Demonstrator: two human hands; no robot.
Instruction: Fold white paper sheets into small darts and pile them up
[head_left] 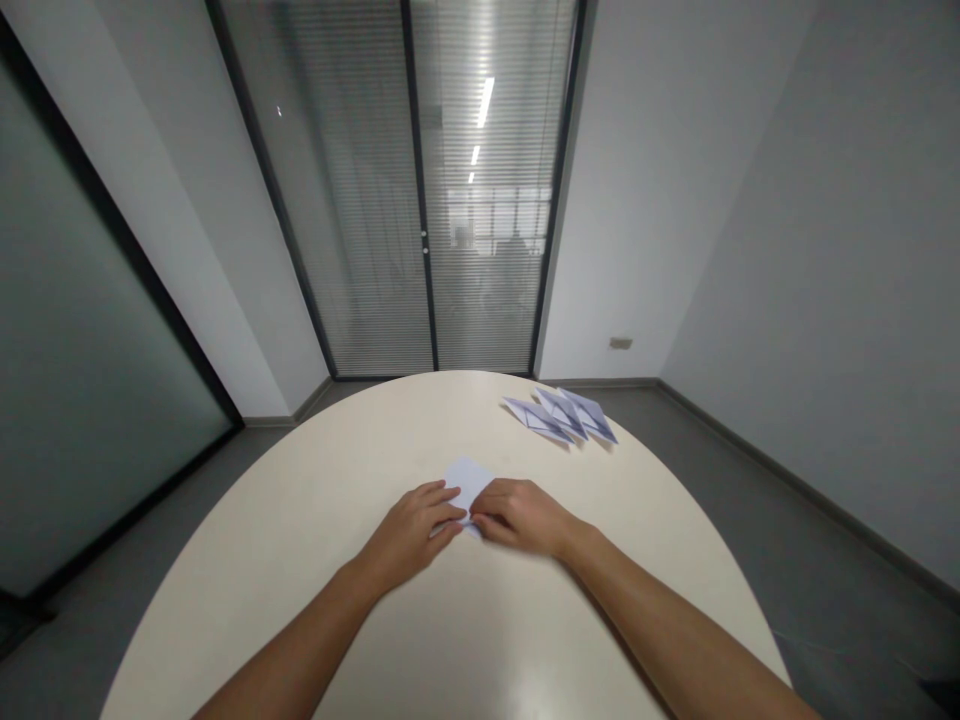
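A small pale sheet of folding paper [469, 478] lies on the table, one corner pointing away from me. My left hand [416, 525] rests over its left side with the fingers apart, their tips on the paper. From the other side, my right hand [521, 512] has curled fingers, with thumb and fingertips pinching the near part of the sheet. The fingertips of both hands almost meet there. Part of the paper is hidden beneath the fingers, so I cannot make out the fold being held.
Folded paper pieces [561, 415] overlap in a row near the table's far right edge. The round cream table [300, 560] fills the foreground. Beyond it stand a glass partition [375, 200] with blinds and a white wall [645, 200] with a socket plate [621, 343].
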